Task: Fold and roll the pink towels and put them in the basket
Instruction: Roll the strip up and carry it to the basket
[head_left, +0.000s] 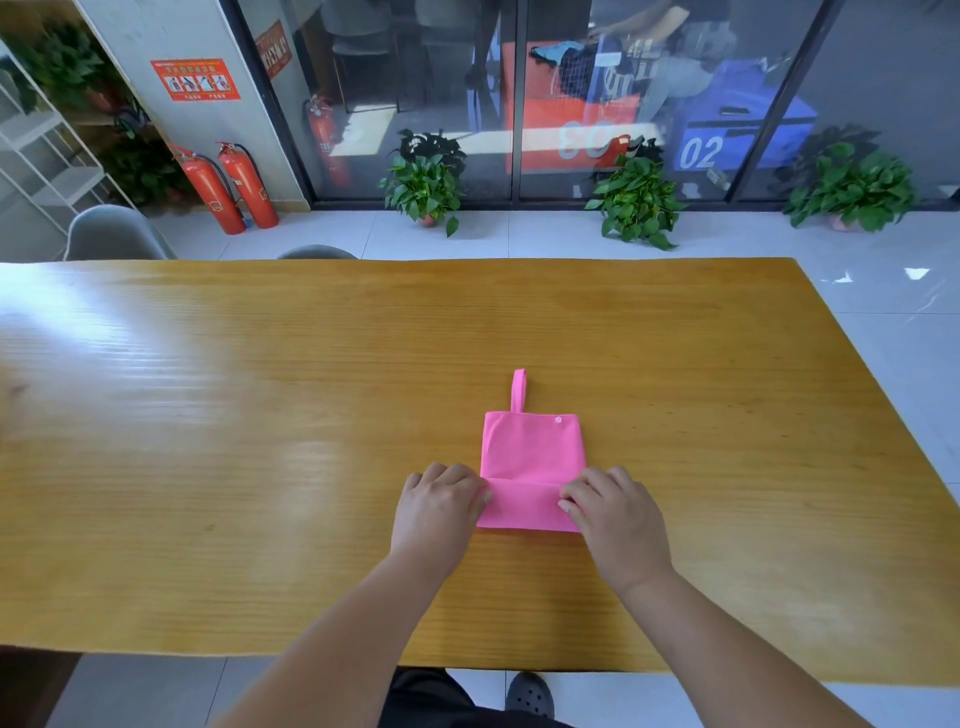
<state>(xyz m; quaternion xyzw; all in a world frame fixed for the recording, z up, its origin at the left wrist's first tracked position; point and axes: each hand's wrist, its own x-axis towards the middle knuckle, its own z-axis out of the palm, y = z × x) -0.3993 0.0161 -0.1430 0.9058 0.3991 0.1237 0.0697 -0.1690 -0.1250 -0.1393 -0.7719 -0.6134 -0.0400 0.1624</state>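
Note:
A pink towel (527, 449) lies flat on the wooden table (260, 415), right of centre, with a hanging loop pointing away from me and a small snap button at its far right corner. Its near end is folded over, forming a flap across the towel. My left hand (441, 506) pinches the flap's left edge with curled fingers. My right hand (613, 512) pinches the flap's right edge the same way. No basket is in view.
Two grey chairs (111, 234) stand past the table's far left edge. Beyond the table are a tiled floor, potted plants (426, 182), red fire extinguishers (228, 187) and a glass wall. My dark shoe (529, 696) shows below the near edge.

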